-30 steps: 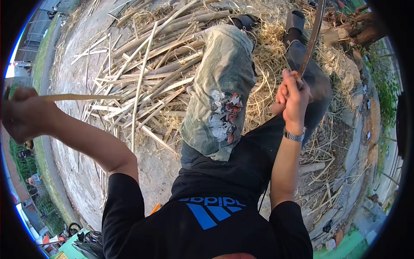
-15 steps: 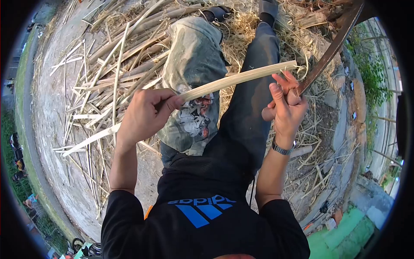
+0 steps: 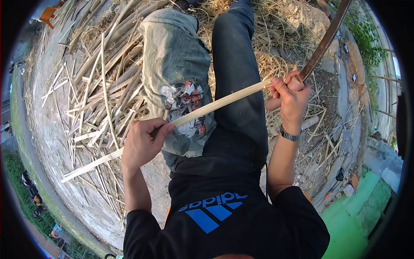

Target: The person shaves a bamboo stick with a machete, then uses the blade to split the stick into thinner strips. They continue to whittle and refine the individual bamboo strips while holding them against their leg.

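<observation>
A pale split bamboo strip (image 3: 222, 102) runs slantwise across my lap, its long tail sticking out past my left wrist to the lower left. My left hand (image 3: 145, 140) is closed around it, thumb on top. At the strip's other end, my right hand (image 3: 292, 98) touches the tip with thumb and fingertips. That same hand is wrapped round the handle of a long knife (image 3: 324, 41), its dark, narrow blade pointing up and away to the right. Over my left thigh lies a worn grey-green cloth (image 3: 166, 52) with a printed patch, under the strip.
Many bamboo strips and poles (image 3: 97, 97) lie heaped on the ground at the left. Curly shavings (image 3: 276, 41) cover the ground ahead and to the right. An orange chair (image 3: 47, 16) stands at the far upper left. Green plants (image 3: 366, 39) grow along the right edge.
The strip's right end has come down, and my right fingers now meet its tip. My left hand has moved lower in view, still gripping the strip. The whole view has shifted somewhat.
</observation>
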`<state>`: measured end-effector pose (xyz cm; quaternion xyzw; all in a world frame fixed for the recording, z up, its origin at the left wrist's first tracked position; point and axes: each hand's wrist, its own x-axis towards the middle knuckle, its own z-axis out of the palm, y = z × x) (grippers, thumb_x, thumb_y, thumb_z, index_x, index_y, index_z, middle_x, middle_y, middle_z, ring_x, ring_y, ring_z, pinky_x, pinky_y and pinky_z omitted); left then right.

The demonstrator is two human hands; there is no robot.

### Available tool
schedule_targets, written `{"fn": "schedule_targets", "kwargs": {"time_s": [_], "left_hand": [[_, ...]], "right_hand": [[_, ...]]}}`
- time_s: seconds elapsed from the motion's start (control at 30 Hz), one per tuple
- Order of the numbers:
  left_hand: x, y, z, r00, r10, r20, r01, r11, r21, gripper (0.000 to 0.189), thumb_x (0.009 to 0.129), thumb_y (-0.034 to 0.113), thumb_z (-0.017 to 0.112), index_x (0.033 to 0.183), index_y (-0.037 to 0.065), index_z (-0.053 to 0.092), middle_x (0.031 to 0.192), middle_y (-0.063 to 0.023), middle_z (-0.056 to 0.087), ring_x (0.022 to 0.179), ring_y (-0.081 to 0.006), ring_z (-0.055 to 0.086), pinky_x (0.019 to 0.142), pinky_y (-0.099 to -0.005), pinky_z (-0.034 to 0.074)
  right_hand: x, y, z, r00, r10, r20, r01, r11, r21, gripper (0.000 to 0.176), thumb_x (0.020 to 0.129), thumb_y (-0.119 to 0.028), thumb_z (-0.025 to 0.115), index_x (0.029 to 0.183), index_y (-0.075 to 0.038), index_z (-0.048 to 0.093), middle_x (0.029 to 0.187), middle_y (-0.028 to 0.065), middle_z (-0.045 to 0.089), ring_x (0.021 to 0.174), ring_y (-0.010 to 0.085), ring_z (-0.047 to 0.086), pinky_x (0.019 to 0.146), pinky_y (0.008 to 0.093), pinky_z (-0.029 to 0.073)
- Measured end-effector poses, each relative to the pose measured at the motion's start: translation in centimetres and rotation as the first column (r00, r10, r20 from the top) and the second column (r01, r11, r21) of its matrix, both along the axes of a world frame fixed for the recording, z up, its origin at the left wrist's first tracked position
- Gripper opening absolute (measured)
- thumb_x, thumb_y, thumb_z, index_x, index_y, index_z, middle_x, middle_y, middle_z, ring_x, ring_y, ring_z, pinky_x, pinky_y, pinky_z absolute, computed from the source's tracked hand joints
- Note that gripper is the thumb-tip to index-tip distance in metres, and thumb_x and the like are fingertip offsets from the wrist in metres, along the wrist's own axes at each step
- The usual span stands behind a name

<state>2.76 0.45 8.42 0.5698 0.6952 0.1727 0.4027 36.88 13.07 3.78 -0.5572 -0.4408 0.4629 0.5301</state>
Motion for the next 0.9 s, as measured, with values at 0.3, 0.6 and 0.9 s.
{"fn": "schedule_targets", "kwargs": {"time_s": [0.3,0.6,0.9], "left_hand": [[-5.0,-2.0,0.1,0.994,0.065,-0.090,-0.080,0.983,-0.168,0.024,0.097,0.022,0.074,0.088,0.000,0.078,0.059,-0.0064,0.063,0.051,-0.0081,0.048,0.049,-0.0299,0.037],[-7.9,-0.5,0.8,0.938,0.293,-0.185,-0.077,0.696,0.714,0.031,0.107,0.024,0.062,0.088,0.004,0.077,0.062,-0.0014,0.066,0.049,-0.0059,0.057,0.043,-0.0223,0.037],[-13.5,3.3,18.9,0.661,0.467,0.587,-0.229,-0.620,0.750,0.049,0.106,0.049,0.054,0.132,0.008,0.058,0.116,-0.0124,0.068,0.103,-0.0248,0.064,0.091,-0.0414,0.052]], "right_hand": [[9.2,3.4,-2.5,0.854,-0.480,0.200,0.460,0.877,0.137,0.030,0.082,0.007,0.082,0.086,-0.002,0.054,0.081,0.0139,0.072,0.065,0.0202,0.071,0.057,0.0292,0.056],[8.1,0.8,-2.6,0.956,-0.279,0.090,0.274,0.960,0.058,0.030,0.085,0.001,0.082,0.108,0.010,0.065,0.129,0.0263,0.067,0.121,0.0328,0.067,0.105,0.0454,0.054],[-0.8,-1.6,2.7,0.942,0.294,-0.161,-0.296,0.955,0.017,0.022,0.091,-0.001,0.076,0.086,-0.004,0.054,0.112,0.0215,0.073,0.084,0.0218,0.074,0.068,0.0340,0.063]]}}
